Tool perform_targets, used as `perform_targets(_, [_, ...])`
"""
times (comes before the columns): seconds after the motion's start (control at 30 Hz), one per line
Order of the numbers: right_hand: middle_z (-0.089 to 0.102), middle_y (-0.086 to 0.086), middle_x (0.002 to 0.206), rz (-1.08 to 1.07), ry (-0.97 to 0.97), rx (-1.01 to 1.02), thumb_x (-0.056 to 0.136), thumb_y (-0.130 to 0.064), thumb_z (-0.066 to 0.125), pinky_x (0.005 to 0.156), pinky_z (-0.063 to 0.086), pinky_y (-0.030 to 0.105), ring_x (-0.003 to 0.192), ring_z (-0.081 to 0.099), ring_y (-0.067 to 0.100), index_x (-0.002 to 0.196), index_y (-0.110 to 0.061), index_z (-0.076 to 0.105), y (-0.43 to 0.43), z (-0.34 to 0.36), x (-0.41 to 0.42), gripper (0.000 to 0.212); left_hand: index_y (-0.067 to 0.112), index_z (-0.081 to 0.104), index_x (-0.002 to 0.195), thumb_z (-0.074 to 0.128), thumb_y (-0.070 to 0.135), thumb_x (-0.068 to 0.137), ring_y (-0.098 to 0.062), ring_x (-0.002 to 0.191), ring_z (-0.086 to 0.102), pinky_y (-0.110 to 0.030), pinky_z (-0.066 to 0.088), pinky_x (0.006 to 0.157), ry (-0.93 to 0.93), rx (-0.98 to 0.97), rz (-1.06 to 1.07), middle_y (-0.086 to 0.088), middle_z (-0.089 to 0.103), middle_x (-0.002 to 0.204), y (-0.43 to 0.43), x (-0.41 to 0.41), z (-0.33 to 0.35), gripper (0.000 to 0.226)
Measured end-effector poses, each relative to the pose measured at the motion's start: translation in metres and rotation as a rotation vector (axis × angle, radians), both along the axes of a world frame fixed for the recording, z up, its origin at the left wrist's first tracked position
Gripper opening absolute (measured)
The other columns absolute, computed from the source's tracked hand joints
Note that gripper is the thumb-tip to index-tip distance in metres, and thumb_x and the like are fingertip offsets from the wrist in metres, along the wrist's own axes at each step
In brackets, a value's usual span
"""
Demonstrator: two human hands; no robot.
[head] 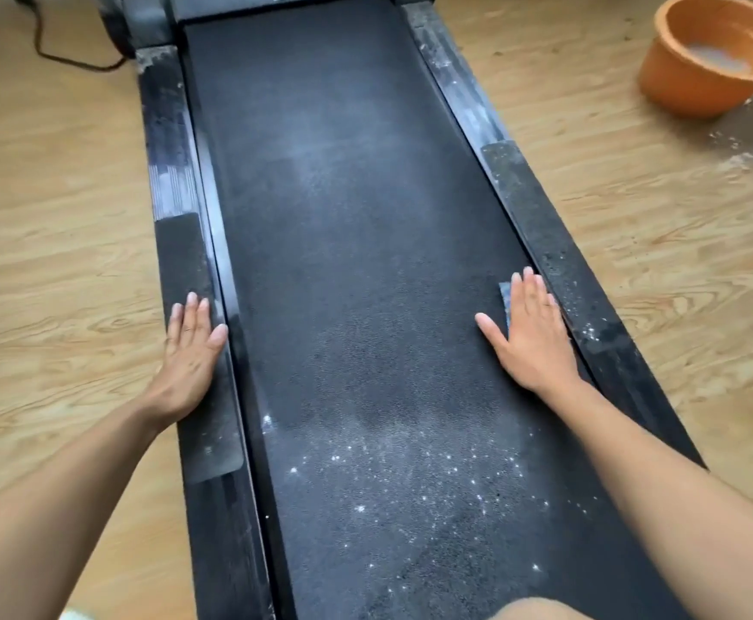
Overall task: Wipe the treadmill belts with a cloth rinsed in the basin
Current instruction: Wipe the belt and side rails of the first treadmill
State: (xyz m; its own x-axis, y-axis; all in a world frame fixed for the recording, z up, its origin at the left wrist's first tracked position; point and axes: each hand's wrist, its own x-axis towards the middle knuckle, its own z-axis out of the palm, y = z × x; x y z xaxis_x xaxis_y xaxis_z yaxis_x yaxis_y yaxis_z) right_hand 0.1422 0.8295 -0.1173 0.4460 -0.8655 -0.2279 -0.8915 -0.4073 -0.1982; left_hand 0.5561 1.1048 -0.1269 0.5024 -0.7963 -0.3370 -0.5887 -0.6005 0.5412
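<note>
The black treadmill belt (356,270) runs away from me, with white specks scattered over its near part and a pale dusty patch farther up. My right hand (531,333) lies flat with straight fingers at the belt's right edge, pressing a small blue-grey cloth (505,299) of which only a corner shows by the index finger. My left hand (193,351) rests flat on the left side rail (182,257), fingers straight, holding nothing. An orange basin (705,55) with cloudy water stands on the floor at the far right.
The right side rail (544,226) is dusty with white crumbs. Wooden floor (52,217) surrounds the treadmill, with a wet, speckled patch near the basin. A black cable (52,51) lies on the floor at the far left. My knee (544,608) shows at the bottom edge.
</note>
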Motion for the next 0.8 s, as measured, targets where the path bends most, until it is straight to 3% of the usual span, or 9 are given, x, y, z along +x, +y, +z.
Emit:
perform_targets(0.07, [-0.011, 0.01, 0.175, -0.091, -0.003, -0.009, 0.092, -0.088, 0.012, 0.132, -0.001, 0.044, 0.162, -0.011, 0.021, 0.166, -0.007, -0.001, 0.03, 0.0, 0.02, 0.111, 0.028, -0.009, 0.165, 0.0, 0.092, 0.083, 0.012, 0.144, -0.037, -0.036, -0.016, 0.127, 0.015, -0.013, 0.007, 0.032, -0.032, 0.161, 0.003, 0.0, -0.001, 0.105])
perform_targets(0.13, [-0.012, 0.012, 0.175, -0.048, 0.017, -0.024, 0.091, -0.087, 0.012, 0.131, -0.004, 0.044, 0.161, -0.013, 0.023, 0.166, -0.006, -0.003, 0.069, -0.001, 0.047, 0.112, 0.031, -0.01, 0.165, 0.0, 0.091, 0.083, 0.013, 0.144, -0.037, -0.039, -0.015, 0.127, 0.024, -0.009, -0.002, 0.036, -0.034, 0.158, 0.003, 0.0, -0.002, 0.103])
perform_targets(0.23, [-0.019, 0.011, 0.173, 0.181, 0.008, -0.025, 0.093, -0.084, 0.014, 0.131, -0.005, 0.044, 0.16, -0.021, 0.022, 0.166, -0.008, -0.009, 0.13, -0.003, 0.113, 0.107, 0.03, -0.01, 0.166, 0.001, 0.089, 0.085, 0.016, 0.14, -0.039, -0.038, -0.016, 0.127, 0.033, -0.013, -0.011, 0.036, -0.035, 0.156, 0.001, 0.0, -0.002, 0.1])
perform_targets(0.4, [-0.01, 0.013, 0.174, 0.642, -0.065, -0.018, 0.102, -0.069, 0.021, 0.131, 0.0, 0.045, 0.161, -0.016, 0.024, 0.166, -0.006, 0.001, 0.225, -0.012, 0.201, 0.092, 0.025, -0.01, 0.167, 0.007, 0.07, 0.104, 0.008, 0.142, -0.041, -0.039, -0.018, 0.127, -0.005, -0.002, -0.043, 0.025, -0.033, 0.162, -0.001, 0.001, -0.004, 0.079])
perform_targets(0.53, [-0.002, 0.013, 0.175, 0.85, -0.059, -0.061, 0.106, -0.061, 0.027, 0.13, 0.004, 0.044, 0.162, -0.008, 0.024, 0.166, -0.004, 0.008, 0.228, -0.019, 0.189, 0.085, 0.018, -0.009, 0.166, -0.002, 0.074, 0.097, -0.005, 0.15, -0.036, -0.03, -0.021, 0.125, -0.052, 0.007, -0.076, 0.01, -0.028, 0.169, -0.004, 0.004, -0.009, 0.089])
perform_targets(0.63, [0.0, 0.01, 0.175, 0.95, -0.042, -0.099, 0.106, -0.062, 0.029, 0.131, 0.002, 0.041, 0.162, -0.005, 0.022, 0.167, -0.008, 0.008, 0.203, -0.017, 0.162, 0.084, 0.018, -0.007, 0.166, 0.004, 0.069, 0.102, -0.004, 0.151, -0.034, -0.02, -0.024, 0.12, -0.078, 0.024, -0.053, 0.014, -0.026, 0.168, 0.001, 0.01, -0.012, 0.083])
perform_targets(0.7, [-0.001, 0.008, 0.175, 0.874, -0.046, -0.081, 0.105, -0.068, 0.031, 0.131, 0.001, 0.04, 0.162, -0.006, 0.02, 0.167, -0.009, 0.007, 0.179, -0.013, 0.125, 0.089, 0.017, -0.004, 0.167, 0.012, 0.057, 0.105, -0.002, 0.151, -0.032, -0.01, -0.025, 0.113, -0.1, 0.039, -0.033, 0.017, -0.023, 0.167, 0.0, 0.009, -0.013, 0.075])
perform_targets(0.8, [-0.006, 0.005, 0.175, 0.664, -0.027, -0.061, 0.102, -0.075, 0.028, 0.132, 0.004, 0.042, 0.161, -0.012, 0.018, 0.168, -0.012, 0.003, 0.123, -0.01, 0.053, 0.095, 0.014, -0.002, 0.166, 0.017, 0.048, 0.108, -0.003, 0.152, -0.029, -0.007, -0.025, 0.112, -0.131, 0.055, -0.025, 0.016, -0.02, 0.166, -0.003, 0.006, -0.012, 0.07])
